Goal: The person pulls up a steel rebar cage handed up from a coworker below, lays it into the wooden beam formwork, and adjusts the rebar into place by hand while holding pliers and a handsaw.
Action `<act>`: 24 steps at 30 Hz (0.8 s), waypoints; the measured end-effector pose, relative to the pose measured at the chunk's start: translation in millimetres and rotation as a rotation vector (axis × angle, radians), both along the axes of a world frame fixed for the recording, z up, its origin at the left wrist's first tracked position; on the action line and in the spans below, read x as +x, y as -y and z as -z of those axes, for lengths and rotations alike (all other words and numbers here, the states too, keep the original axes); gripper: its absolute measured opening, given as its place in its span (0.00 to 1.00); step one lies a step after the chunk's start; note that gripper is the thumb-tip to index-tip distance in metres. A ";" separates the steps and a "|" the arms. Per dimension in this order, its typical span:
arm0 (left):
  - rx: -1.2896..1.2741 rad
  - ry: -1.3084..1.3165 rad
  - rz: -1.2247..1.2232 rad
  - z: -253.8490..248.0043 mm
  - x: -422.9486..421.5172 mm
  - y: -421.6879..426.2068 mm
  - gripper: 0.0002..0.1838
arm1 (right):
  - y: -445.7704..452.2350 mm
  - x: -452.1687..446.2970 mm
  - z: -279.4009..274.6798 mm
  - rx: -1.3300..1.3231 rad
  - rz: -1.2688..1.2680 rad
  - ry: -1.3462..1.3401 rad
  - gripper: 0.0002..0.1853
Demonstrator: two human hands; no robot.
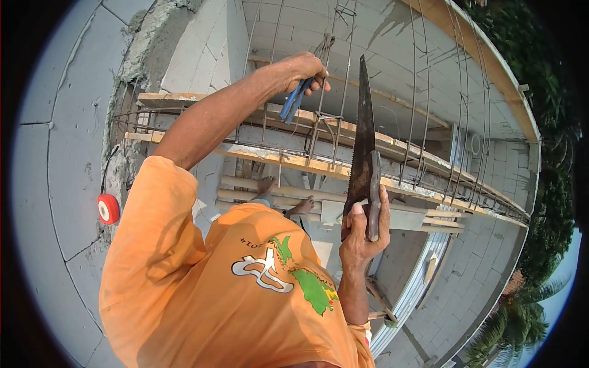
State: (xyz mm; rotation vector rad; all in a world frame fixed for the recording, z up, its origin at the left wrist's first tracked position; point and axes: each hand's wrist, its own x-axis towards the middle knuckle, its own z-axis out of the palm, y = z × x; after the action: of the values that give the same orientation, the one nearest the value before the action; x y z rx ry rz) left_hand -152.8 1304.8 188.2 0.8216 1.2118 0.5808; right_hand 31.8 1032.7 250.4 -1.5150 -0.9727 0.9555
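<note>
My left hand (pixel 307 69) is raised at the upper middle, closed on blue-handled pliers (pixel 294 101). Their handles hang below the fist; the jaws cannot be made out clearly. Just above that hand, a grey bundle of what looks like wire (pixel 325 44) sits by a vertical rebar rod (pixel 334 37). My right hand (pixel 363 236) grips a handsaw (pixel 363 129) by its worn handle, thumb against the side. The dark toothed blade points up and away from me, with its teeth facing left, in front of the timber formwork (pixel 307 162).
Upright rebar (pixel 414 92) rises from the formwork channel across the view. A grey block wall (pixel 61 153) lies at left, with a red-and-white round reel (pixel 108 209) against it. Bare feet (pixel 300 207) stand below by wooden poles (pixel 245 183). A timber edge (pixel 497 61) runs along the upper right.
</note>
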 end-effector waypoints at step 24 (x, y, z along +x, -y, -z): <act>-0.002 0.022 0.005 -1.0 -1.1 -0.8 0.07 | -8.5 -11.4 27.2 0.167 0.006 0.089 0.25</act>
State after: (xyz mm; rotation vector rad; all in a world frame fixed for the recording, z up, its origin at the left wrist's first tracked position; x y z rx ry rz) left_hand -153.9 1305.6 189.2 0.8142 1.1901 0.5834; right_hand 20.4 1041.3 223.1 -1.4287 -1.0839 0.7883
